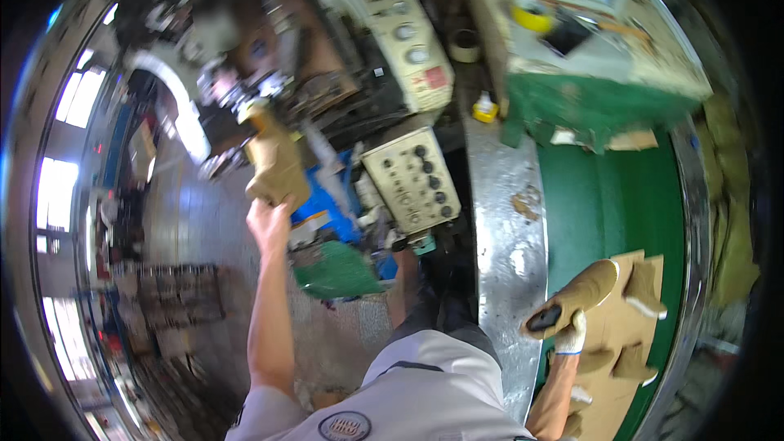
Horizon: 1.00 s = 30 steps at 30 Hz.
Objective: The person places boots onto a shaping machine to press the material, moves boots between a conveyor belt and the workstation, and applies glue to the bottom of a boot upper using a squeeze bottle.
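At the left, my bare left hand (271, 222) grips one end of a tan boot (276, 159), whose far end reaches up to a machine head (237, 90). Whether the boot touches the machine is too blurred to tell. On the right, my right hand (572, 335), in a white glove, is closed round another tan boot (586, 290). That boot lies tilted above the green surface, its dark opening toward me. Beneath and beside it, several similar tan boots (641, 284) with white soles rest on a cardboard sheet (622, 327).
A beige control box (412, 180) with black knobs stands ahead, below a long machine panel (408, 41). A metal ledge (510, 253) borders the green belt (588, 204). A cluttered table (604, 65) is at the far right; a green sack (335, 269) lies below the machine.
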### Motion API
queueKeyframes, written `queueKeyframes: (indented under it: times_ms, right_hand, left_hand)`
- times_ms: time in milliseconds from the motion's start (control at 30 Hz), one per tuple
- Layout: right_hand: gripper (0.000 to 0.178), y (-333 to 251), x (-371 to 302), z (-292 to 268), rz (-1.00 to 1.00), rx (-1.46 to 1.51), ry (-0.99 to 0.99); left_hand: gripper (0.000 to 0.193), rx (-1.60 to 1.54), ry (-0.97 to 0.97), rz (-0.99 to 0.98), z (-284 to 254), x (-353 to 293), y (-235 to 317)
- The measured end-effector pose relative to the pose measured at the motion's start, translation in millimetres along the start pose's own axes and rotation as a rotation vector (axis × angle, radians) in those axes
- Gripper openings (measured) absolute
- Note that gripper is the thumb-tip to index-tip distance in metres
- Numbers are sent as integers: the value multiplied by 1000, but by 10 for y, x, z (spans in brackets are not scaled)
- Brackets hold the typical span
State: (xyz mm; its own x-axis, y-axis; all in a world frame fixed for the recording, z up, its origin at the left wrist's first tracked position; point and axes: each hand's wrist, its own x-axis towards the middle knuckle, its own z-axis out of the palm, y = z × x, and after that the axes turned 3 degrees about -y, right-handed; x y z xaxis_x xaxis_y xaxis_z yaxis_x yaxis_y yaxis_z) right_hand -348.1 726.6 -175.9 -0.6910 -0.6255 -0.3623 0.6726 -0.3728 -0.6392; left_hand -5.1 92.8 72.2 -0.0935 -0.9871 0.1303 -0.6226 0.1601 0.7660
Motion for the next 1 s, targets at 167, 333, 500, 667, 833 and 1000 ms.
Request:
queueKeyframes:
  times_ms: [167, 333, 500, 667, 833, 1000]
  right_hand:
    - [92, 284, 396, 2711, 430, 386, -282]
    - [63, 957, 1079, 4394, 391, -268, -499]
    - [46, 1593, 1375, 5370, 495, -362, -400]
    - [56, 2024, 1659, 5810, 410, -371, -466]
    - [61, 2204, 1830, 6331, 310, -415, -522]
    - [56, 2454, 2117, 6642, 244, -364, -426]
  left_hand:
    - [37, 247, -162, 12, -264, -100, -486]
    - [57, -93, -534, -141, -593, -232, -409]
    - [54, -785, -657, -283, -175, 248, -45]
    - [31, -826, -549, -363, -111, 716, -517]
    - [38, -846, -317, -383, -128, 1011, -544]
    - [51, -1016, -126, -301, -8, 1180, -589]
